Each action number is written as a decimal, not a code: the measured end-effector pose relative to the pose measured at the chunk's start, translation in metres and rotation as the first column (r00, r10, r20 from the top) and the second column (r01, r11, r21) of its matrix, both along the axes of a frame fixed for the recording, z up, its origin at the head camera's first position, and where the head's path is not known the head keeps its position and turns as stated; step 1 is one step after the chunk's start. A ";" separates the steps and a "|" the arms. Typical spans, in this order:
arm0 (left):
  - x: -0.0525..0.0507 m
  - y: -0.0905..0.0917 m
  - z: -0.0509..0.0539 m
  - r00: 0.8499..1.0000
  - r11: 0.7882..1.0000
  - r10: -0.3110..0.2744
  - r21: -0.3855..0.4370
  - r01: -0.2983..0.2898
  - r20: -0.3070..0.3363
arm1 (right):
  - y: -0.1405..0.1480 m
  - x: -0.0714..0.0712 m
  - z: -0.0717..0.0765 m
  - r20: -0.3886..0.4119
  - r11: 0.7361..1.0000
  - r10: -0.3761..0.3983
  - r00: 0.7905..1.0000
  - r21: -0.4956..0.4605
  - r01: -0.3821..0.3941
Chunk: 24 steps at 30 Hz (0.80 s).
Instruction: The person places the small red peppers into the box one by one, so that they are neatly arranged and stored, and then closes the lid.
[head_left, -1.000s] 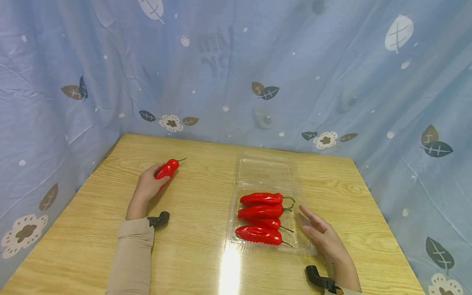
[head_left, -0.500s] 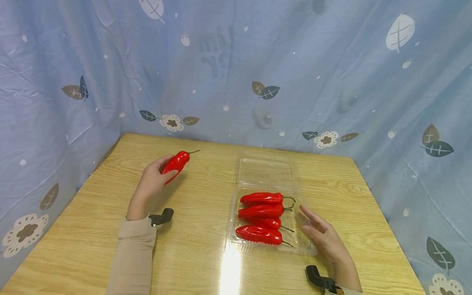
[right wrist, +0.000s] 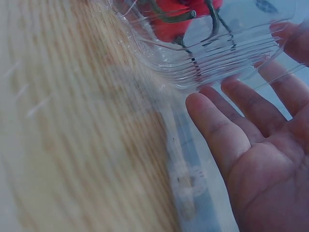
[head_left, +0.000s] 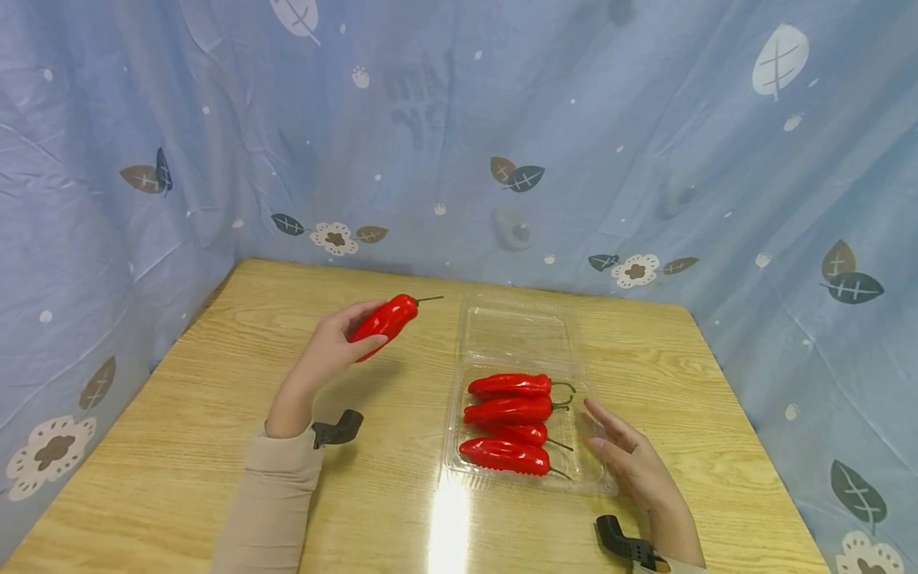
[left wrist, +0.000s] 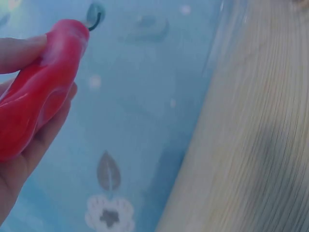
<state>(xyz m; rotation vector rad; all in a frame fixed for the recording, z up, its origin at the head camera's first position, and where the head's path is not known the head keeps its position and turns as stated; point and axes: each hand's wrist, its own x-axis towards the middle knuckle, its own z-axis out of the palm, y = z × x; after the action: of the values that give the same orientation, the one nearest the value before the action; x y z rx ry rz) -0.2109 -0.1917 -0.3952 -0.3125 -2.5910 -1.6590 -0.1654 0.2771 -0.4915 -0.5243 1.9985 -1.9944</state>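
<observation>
A red chili pepper (head_left: 390, 316) with a thin green stem is gripped in my left hand (head_left: 333, 343), above the table to the left of the box. In the left wrist view the thumb and fingers wrap round the pepper (left wrist: 43, 87). The clear plastic box (head_left: 453, 446) lies with its lid folded back, and several red peppers (head_left: 508, 410) rest side by side in it, stems to the right. Loosely spread fingers of my right hand (head_left: 634, 462) are at the box's right wall; the right wrist view shows the hand (right wrist: 260, 154) against its ridged side.
The transparent lid (head_left: 519, 331) lies flat behind the box. A wooden table (head_left: 387, 494) spreads under everything, with a blue leaf-patterned curtain (head_left: 445, 119) along its back and sides. Black camera mounts (head_left: 339, 429) sit on both wrists.
My left hand has lifted the pepper off the table at the left and carried it rightward, closer to the box. My right hand and the box have stayed in place.
</observation>
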 end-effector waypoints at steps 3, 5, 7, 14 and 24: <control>0.003 0.017 0.003 0.998 0.998 -0.062 -0.009 0.062 -0.009 | 0.000 0.000 0.000 -0.004 1.000 0.004 1.000 0.005 -0.003; 0.004 0.027 0.002 0.995 0.995 -0.101 -0.011 0.101 -0.008 | 0.000 0.000 0.000 -0.002 1.000 0.005 1.000 0.007 -0.005; 0.005 0.037 0.000 0.990 0.990 -0.138 -0.013 0.138 -0.007 | 0.001 0.000 0.000 -0.002 1.000 0.008 1.000 0.008 -0.008; 0.005 0.063 -0.010 0.973 0.973 -0.229 -0.035 0.229 0.012 | 0.002 -0.001 -0.001 0.001 1.000 0.007 1.000 0.006 -0.007; 0.014 0.090 -0.012 0.941 0.937 -0.338 -0.090 0.337 0.002 | 0.002 -0.001 0.000 -0.037 0.998 0.053 0.998 -0.045 -0.054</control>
<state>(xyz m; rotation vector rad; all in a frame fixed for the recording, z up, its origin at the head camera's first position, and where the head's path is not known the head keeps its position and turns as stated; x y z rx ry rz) -0.1971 -0.1015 -0.4072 -0.8135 -2.7272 -1.6210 -0.1663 0.2787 -0.4911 -0.6212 1.9419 -2.0170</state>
